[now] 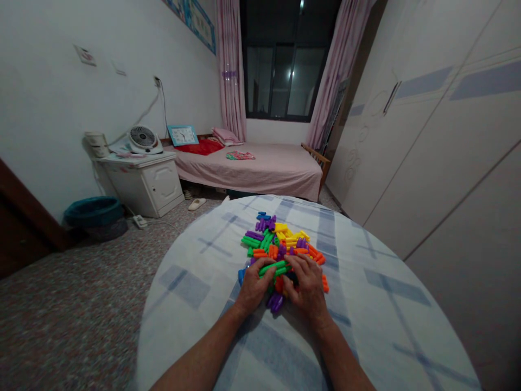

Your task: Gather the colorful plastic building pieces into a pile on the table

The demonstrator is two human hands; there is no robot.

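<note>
Both hands are over a heap of colourful plastic building pieces on a cloth-covered round table. My left hand [257, 283] is closed on the left end of a green building piece [275, 268], with thumb and fingers around it. At the other end of that piece, my right hand [305, 281] grips with bent fingers. Beyond the hands lie yellow pieces [287, 235], orange pieces [260, 253] and purple pieces [265, 223]. A purple piece [275, 303] rests nearest me, between my wrists. Pieces under my palms are partly hidden.
The round table [191, 326] has a blue-and-white checked cloth. Behind it stands a bed [277, 163] with a pink sheet. To the left are a white cabinet [163, 182] bearing a fan [144, 138] and a bin [93, 212]. A tall wardrobe [407, 136] lines the right.
</note>
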